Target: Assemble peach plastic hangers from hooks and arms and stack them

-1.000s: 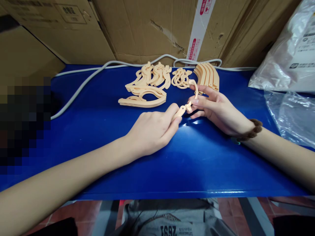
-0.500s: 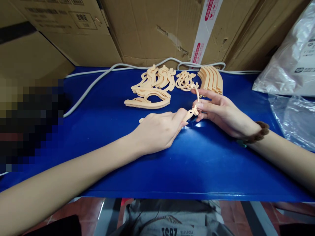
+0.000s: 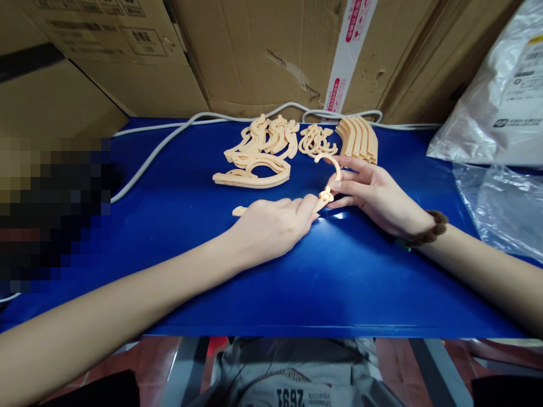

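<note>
My left hand (image 3: 271,229) is closed around a cream plastic hanger arm (image 3: 240,211); most of the arm is hidden under the fingers, with one end out to the left. Between thumb and fingers, my right hand (image 3: 369,189) pinches a cream hanger hook (image 3: 338,169), its curve opening to the left. The hook's round base meets the right end of the hanger arm. Whether the two are locked together I cannot tell. Behind my hands lie folded hanger pieces (image 3: 254,180), a heap of loose hooks (image 3: 316,140) and a row of curved hanger arms (image 3: 358,138).
A white cable (image 3: 163,144) runs along the back of the blue table (image 3: 297,299). Cardboard boxes (image 3: 254,56) stand behind it. At the right is a clear plastic bag (image 3: 483,113) with its loose film spread on the table.
The hook has turned so its curve shows side-on, and its base now sits over the arm's end. Both hands have shifted slightly to the left in view.
</note>
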A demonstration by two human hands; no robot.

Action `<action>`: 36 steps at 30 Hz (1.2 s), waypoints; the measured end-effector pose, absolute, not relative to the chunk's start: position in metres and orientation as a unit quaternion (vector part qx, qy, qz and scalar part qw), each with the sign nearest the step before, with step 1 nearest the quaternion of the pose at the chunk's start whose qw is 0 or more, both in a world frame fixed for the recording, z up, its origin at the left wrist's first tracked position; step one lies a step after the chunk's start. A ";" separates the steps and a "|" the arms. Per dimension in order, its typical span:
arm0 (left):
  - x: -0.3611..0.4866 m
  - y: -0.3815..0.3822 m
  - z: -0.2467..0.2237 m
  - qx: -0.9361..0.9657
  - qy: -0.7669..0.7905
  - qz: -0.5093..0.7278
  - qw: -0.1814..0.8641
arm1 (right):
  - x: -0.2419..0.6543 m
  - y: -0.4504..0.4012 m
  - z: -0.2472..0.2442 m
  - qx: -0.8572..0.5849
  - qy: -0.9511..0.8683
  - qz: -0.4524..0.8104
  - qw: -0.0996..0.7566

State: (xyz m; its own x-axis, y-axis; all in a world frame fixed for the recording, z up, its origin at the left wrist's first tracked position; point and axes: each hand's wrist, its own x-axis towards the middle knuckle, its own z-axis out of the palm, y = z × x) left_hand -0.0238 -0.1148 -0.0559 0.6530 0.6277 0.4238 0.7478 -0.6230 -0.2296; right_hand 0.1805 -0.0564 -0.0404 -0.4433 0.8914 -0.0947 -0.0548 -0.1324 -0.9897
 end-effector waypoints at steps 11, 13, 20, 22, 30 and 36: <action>-0.019 -0.115 -0.053 -0.879 -0.434 -0.124 0.156 | 0.180 -0.056 -0.043 -0.364 -0.564 0.647 0.362; -0.018 -0.116 -0.052 -0.878 -0.440 -0.113 0.150 | 0.180 -0.057 -0.043 -0.365 -0.570 0.641 0.362; -0.017 -0.117 -0.053 -0.873 -0.448 -0.100 0.164 | 0.178 -0.058 -0.042 -0.366 -0.595 0.617 0.363; -0.017 -0.118 -0.052 -0.873 -0.451 -0.095 0.161 | 0.177 -0.058 -0.041 -0.369 -0.602 0.609 0.361; -0.014 -0.117 -0.050 -0.871 -0.466 -0.062 0.141 | 0.178 -0.057 -0.039 -0.366 -0.639 0.580 0.348; -0.014 -0.118 -0.050 -0.875 -0.459 -0.062 0.144 | 0.178 -0.057 -0.039 -0.363 -0.635 0.590 0.342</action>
